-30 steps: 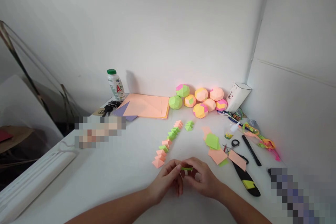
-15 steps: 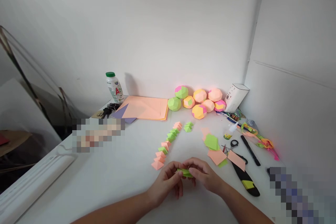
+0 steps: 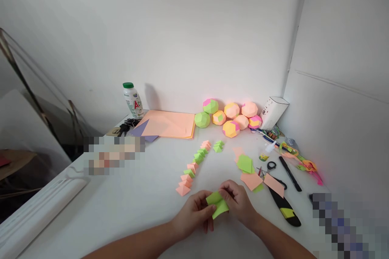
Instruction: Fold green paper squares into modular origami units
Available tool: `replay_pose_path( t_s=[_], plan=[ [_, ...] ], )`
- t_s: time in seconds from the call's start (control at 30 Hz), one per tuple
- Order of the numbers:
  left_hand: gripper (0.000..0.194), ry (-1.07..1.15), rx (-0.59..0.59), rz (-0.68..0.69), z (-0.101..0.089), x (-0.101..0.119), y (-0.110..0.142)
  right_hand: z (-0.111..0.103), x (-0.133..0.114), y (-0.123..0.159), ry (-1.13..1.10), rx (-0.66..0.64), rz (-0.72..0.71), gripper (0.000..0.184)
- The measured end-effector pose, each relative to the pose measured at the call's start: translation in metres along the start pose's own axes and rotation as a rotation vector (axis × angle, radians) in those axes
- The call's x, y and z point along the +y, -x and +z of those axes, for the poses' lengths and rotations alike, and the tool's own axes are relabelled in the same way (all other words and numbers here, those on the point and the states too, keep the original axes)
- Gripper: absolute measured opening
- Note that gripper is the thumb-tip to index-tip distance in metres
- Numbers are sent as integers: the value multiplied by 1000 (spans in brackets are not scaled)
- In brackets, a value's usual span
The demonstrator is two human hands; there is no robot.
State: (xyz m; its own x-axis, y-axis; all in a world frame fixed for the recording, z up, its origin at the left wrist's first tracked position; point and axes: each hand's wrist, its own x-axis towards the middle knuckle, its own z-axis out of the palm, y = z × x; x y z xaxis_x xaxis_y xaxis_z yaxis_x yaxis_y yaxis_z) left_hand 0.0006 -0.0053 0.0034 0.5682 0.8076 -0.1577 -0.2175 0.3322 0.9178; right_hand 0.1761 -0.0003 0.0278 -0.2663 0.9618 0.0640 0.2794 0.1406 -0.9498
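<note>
A creased piece of green paper [image 3: 219,207] is held between both hands above the front of the table. My left hand [image 3: 194,212] pinches its left side between thumb and fingers. My right hand [image 3: 238,201] grips its upper right side, thumb on top. Beyond my left hand, a slanting row of folded paper pieces [image 3: 191,173] in peach and green runs away from me. A small stack of folded green pieces [image 3: 218,146] stands beside the row's far end. To the right lie loose green paper pieces [image 3: 244,164] and peach paper pieces [image 3: 251,181].
Several faceted paper balls [image 3: 231,128] sit against the wall. Right of my hands lie scissors [image 3: 271,166], a black-and-yellow cutter [image 3: 285,210], a black pen-like stick [image 3: 290,174] and a glue bottle [image 3: 267,151]. Peach sheets [image 3: 170,123] and a white bottle [image 3: 133,103] are at back left.
The green paper, seen nearly edge-on and folded before, is now opened out and tilted so its creased face shows. Both hands have shifted slightly with it.
</note>
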Motion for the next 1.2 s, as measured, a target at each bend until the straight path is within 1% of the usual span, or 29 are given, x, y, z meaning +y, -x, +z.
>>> replay_pose_path(
  t_s=[0.13, 0.2, 0.3, 0.37, 0.47, 0.53, 0.63, 0.77, 0.87, 0.93, 1.0, 1.07, 1.13, 1.2],
  plan=[
    [42, -33, 58, -67, 3, 4, 0, 5, 0, 3, 57, 61, -102, 23],
    [40, -44, 66, -79, 4, 6, 0, 6, 1, 4, 40, 75, -102, 21],
    [38, -26, 79, -68, 5, 9, 0, 5, 2, 4, -26, 64, -76, 19],
    [38, 12, 90, -56, 5, 9, -1, 2, -1, 3, -21, 25, -127, 17],
    [37, 75, 109, -48, 3, 7, -2, -4, -6, 1, 65, -68, -271, 14],
    [36, 103, 108, -38, 2, 6, -2, -7, -8, -1, 98, -133, -331, 12],
    [35, 112, 87, -27, 1, 6, -3, -8, -5, -4, 118, -178, -368, 12],
    [34, 113, 78, -29, 0, 7, -2, -9, 0, -4, 161, -194, -395, 17],
    [35, 109, 79, -35, 1, 8, -2, -10, -1, -4, 167, -200, -415, 15],
    [36, 105, 80, -38, 1, 8, -2, -9, -3, -3, 148, -197, -399, 11],
    [35, 89, 80, -43, 2, 9, -2, -8, -5, -3, 116, -179, -348, 12],
    [35, 67, 72, -46, 2, 9, -2, -6, -6, -3, 88, -143, -250, 16],
    [35, 57, 56, -43, 2, 8, -1, -3, -7, -3, 42, -113, -136, 16],
    [36, 69, 32, -35, 2, 7, 0, -2, -7, -3, -25, -94, -52, 15]
  ],
)
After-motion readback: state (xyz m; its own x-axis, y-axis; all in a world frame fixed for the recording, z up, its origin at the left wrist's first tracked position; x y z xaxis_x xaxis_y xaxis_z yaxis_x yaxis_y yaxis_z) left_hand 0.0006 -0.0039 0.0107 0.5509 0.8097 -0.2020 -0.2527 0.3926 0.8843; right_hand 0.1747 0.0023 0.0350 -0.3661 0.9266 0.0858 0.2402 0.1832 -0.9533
